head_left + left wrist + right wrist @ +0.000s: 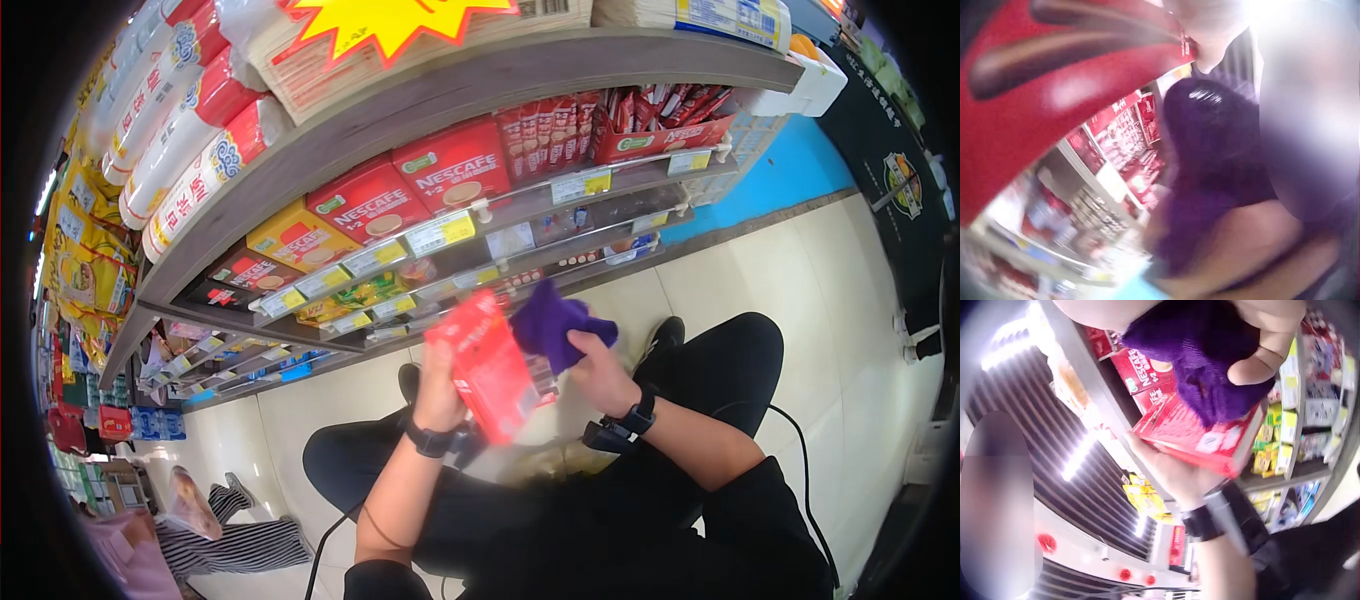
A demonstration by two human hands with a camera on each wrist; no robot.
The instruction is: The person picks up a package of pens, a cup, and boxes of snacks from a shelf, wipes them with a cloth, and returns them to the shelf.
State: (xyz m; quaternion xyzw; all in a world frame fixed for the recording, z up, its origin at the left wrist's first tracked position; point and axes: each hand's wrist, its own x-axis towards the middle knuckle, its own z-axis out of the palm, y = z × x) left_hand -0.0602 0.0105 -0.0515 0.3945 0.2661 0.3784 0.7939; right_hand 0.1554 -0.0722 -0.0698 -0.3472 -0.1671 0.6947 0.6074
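In the head view my left hand grips a red coffee box by its side, tilted in front of the shelf. A bunched purple cloth is pinched between the thumb and fingers of my right hand, close beside the box. The right wrist view shows the cloth overlapping the printed face of the box, with the left hand under the box. Up close in the left wrist view, the box shows brown sticks printed on red; the cloth is blurred.
Red Nescafe boxes, a yellow box and a carton of red sachets stand on the shelf ahead, behind price tags. Paper rolls lie above at left. Someone in striped trousers is at lower left.
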